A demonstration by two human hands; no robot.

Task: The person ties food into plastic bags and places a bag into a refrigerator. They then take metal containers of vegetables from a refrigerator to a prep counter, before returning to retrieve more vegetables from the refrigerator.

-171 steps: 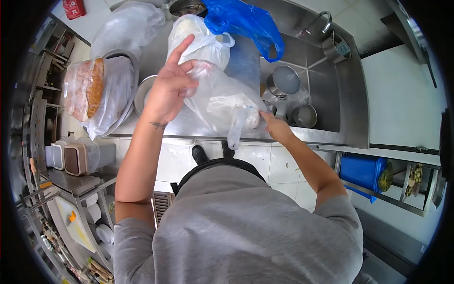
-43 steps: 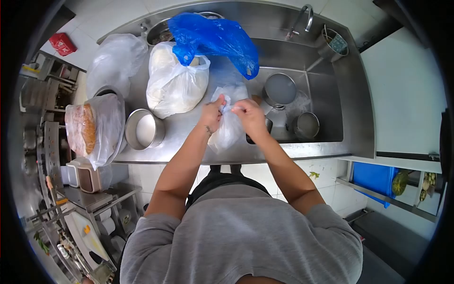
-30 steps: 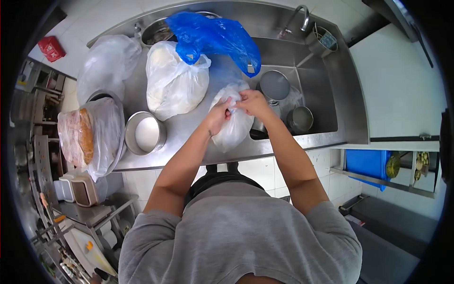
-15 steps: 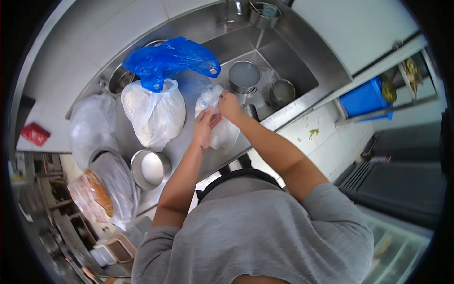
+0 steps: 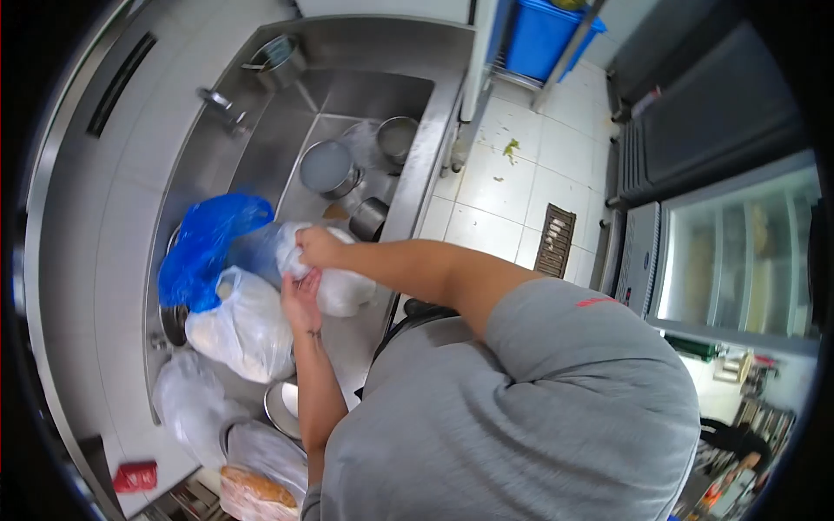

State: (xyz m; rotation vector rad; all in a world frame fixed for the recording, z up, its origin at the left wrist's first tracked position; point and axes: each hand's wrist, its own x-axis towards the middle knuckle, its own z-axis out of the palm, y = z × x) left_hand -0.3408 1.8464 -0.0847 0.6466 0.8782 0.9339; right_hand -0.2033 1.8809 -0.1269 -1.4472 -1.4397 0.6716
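Observation:
A white plastic bag [image 5: 346,293], filled and bulging, rests on the steel counter beside the sink. My right hand [image 5: 320,248] is closed around its gathered top. Just below, my left hand [image 5: 301,300] pinches the same bunched plastic, close to the right hand. Part of the bag's neck is hidden by my fingers. To the left stands a larger tied white plastic bag [image 5: 248,334], with a crumpled blue plastic bag [image 5: 208,247] lying against its top.
In the steel sink [image 5: 291,165] are a pot of cloudy water [image 5: 328,169], another pot [image 5: 397,141] and a metal container [image 5: 368,219]. A round pan [image 5: 282,406] and a bag of bread-like food [image 5: 259,488] lie near my left arm. A floor drain [image 5: 556,239] is at right.
My view has turned, so the sink and counter appear rotated and the fridge and floor drain show more. Both hands remain on the top of the white bag.

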